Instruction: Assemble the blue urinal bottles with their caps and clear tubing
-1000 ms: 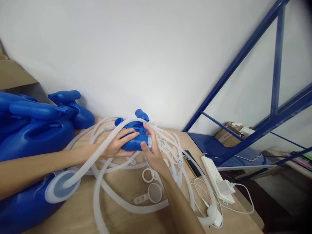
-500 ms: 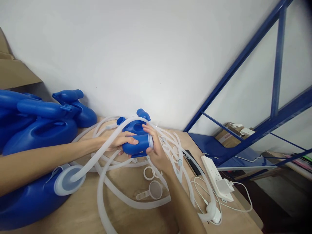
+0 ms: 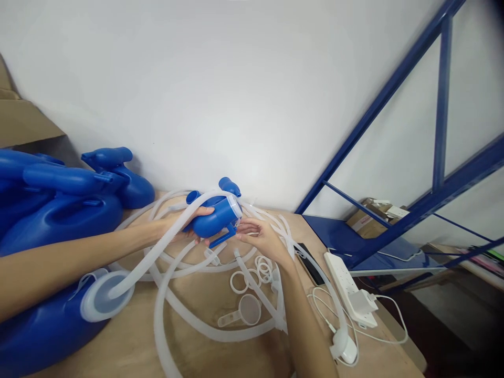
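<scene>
At your far left a cardboard box (image 3: 27,123) stands behind a heap of blue bottles (image 3: 71,220); their walls are opaque, so their contents cannot be seen. Near left lies a blue container (image 3: 39,331) with a whitish cap (image 3: 87,305), and the end of a thick translucent hose (image 3: 151,254) sits in the cap's hollow. That hose arches to the right over your left wrist.

Your left hand (image 3: 184,234) is closed around the blue vessel (image 3: 210,224), thumb on top and fingers beneath, holding it above the table (image 3: 197,357) around the middle of the scene. The vessel's long axis runs from near left to far right, with its white collar (image 3: 236,206) at the upper, far-right end; what is inside is hidden. Half a second ago it lay almost level, the collar pointing right with your right palm against it. Now the collar is tipped up and bare, and a slim blue bar (image 3: 222,239) shows on the near side.

Below the vessel lie a round scoop (image 3: 250,310) and white rings (image 3: 263,269). Your right hand (image 3: 262,235) has its fingers gathered, tips at the bar's right end; you cannot tell whether they pinch it.

Farther right are a phone (image 3: 314,266), a power strip (image 3: 338,270) with an adapter (image 3: 362,302) plugged in, and a blue shelf (image 3: 326,231) bearing a carton (image 3: 364,223) topped with white packets.
</scene>
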A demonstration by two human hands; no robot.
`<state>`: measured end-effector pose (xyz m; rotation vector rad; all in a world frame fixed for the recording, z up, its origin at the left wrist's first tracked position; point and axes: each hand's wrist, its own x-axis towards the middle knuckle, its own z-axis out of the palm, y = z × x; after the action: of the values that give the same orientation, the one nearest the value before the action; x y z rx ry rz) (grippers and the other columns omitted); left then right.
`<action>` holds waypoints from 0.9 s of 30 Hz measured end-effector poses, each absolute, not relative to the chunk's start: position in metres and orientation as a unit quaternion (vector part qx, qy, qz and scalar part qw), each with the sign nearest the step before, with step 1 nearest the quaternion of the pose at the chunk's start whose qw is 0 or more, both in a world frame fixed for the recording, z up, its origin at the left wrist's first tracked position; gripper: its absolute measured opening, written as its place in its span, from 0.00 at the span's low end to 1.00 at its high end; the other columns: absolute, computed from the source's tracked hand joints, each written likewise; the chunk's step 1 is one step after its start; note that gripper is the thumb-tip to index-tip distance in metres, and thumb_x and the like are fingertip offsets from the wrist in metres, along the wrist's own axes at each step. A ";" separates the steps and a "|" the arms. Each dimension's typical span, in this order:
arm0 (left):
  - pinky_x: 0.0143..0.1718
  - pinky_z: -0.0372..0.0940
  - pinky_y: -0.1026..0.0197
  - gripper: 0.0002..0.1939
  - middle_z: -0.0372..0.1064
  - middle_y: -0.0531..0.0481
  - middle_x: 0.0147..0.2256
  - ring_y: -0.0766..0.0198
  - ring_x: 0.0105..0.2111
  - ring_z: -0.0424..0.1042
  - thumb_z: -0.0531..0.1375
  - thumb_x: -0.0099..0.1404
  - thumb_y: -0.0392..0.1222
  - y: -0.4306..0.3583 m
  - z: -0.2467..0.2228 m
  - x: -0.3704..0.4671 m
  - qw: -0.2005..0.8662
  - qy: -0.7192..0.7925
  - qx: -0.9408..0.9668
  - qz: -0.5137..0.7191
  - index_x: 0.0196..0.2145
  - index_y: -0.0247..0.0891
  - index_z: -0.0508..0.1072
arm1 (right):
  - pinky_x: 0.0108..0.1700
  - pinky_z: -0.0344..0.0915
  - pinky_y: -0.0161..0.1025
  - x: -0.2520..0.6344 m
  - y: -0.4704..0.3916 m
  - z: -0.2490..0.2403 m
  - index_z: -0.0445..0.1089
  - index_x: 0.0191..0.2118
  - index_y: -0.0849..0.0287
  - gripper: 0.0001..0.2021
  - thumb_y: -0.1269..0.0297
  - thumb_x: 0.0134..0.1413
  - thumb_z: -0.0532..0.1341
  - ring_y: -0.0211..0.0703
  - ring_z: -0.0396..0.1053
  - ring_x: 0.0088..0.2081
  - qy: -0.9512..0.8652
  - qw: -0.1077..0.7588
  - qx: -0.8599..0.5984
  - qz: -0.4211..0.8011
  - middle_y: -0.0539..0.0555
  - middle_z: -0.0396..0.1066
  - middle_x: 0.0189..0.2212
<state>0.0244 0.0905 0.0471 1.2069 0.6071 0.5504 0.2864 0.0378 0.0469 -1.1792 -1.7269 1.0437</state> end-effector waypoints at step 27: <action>0.20 0.67 0.62 0.22 0.75 0.45 0.26 0.60 0.22 0.71 0.62 0.64 0.62 0.084 0.045 0.034 0.673 0.320 0.563 0.359 0.37 0.38 0.77 | 0.52 0.79 0.52 0.247 0.044 0.024 0.83 0.44 0.57 0.15 0.54 0.56 0.69 0.55 0.82 0.45 -0.568 0.611 -0.433 0.342 0.57 0.83 0.43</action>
<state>0.0341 0.0841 0.0450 1.2673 0.7194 0.8078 0.2469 0.0435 0.0244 -0.9994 -1.3100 0.7901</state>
